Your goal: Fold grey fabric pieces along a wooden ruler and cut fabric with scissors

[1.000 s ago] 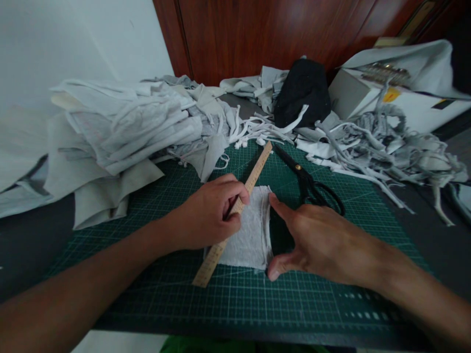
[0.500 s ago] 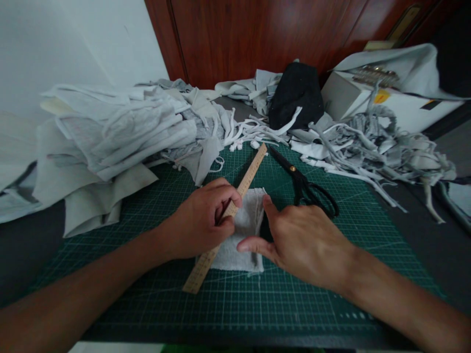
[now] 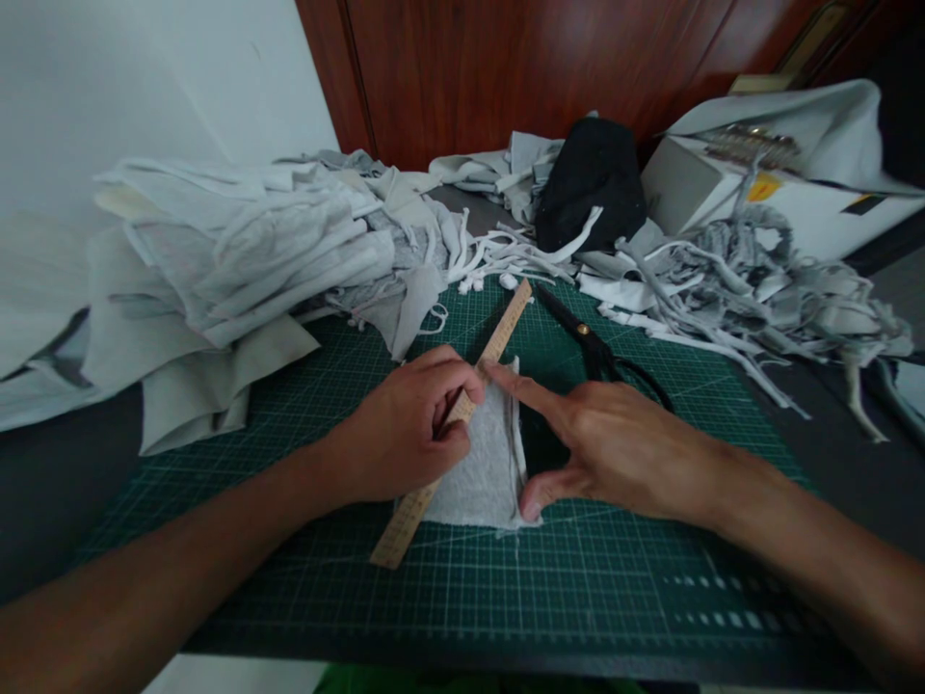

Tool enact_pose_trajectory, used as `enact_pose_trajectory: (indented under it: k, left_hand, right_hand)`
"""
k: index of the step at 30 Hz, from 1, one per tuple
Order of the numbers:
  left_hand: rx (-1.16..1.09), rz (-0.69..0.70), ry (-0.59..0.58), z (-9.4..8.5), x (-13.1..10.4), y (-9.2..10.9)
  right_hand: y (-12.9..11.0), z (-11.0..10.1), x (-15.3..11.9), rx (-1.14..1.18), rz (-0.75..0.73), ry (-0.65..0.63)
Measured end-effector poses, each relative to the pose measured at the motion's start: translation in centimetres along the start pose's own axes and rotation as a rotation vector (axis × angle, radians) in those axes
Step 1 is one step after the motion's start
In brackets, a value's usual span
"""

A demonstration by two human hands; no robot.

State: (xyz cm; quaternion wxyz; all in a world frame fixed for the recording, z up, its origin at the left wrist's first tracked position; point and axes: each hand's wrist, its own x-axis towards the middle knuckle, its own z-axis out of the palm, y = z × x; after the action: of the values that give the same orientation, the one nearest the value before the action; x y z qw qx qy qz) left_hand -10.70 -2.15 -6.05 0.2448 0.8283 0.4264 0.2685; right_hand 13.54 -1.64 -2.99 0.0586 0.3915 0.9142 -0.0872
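A wooden ruler (image 3: 406,525) lies slantwise across a piece of light grey fabric (image 3: 481,472) on the green cutting mat (image 3: 578,578). My left hand (image 3: 411,419) is closed on the middle of the ruler, thumb and curled fingers around it. To the right, my right hand (image 3: 607,448) has its index finger and thumb spread. Its index fingertip touches the ruler near the fabric's top edge, and the thumb rests at the fabric's lower right corner. Black scissors (image 3: 589,337) lie on the mat beyond my right hand, their handles partly hidden by it.
A heap of light fabric (image 3: 267,241) stands at the left. Thin fabric strips (image 3: 506,253) and a black cloth bundle (image 3: 593,188) lie at the back. More grey strips (image 3: 766,280) are piled at the right, before a white box (image 3: 694,188).
My right index finger has moved left from the fabric's top right corner to the ruler. My right thumb has shifted down and right to the lower corner. The view has shifted slightly.
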Motion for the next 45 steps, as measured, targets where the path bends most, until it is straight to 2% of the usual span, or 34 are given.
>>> enact_pose_trajectory:
  k: [12,22,26,33,36,40,45]
  left_hand:
    - [-0.002,-0.005,0.004,-0.1,-0.1,0.2]
    - [-0.034,-0.172,-0.005,-0.6,0.5,0.9]
    - [-0.13,-0.272,-0.007,-0.7,0.9,1.2]
    - [-0.24,-0.276,0.044,-0.3,1.0,3.5]
    - [-0.359,-0.238,-0.001,0.2,1.0,4.3]
    - [-0.44,-0.2,-0.109,0.7,0.9,3.6]
    - [-0.257,-0.124,-0.141,0.9,0.6,1.5]
  right_hand:
    - [-0.6,-0.1,-0.4,0.0,0.128,-0.05]
    - [-0.8,0.2,-0.5,0.004,0.189,-0.062]
    - [-1.0,-0.1,-0.3,0.033,0.197,-0.1]
    - [-0.9,0.0,-0.3,0.056,0.183,-0.087]
    - [-0.9,-0.2,-0.4,0.076,0.185,-0.102]
    - [-1.0,-0.3,-0.4,0.076,0.181,-0.083]
    - [-1.0,-0.2,-0.4,0.065,0.192,-0.069]
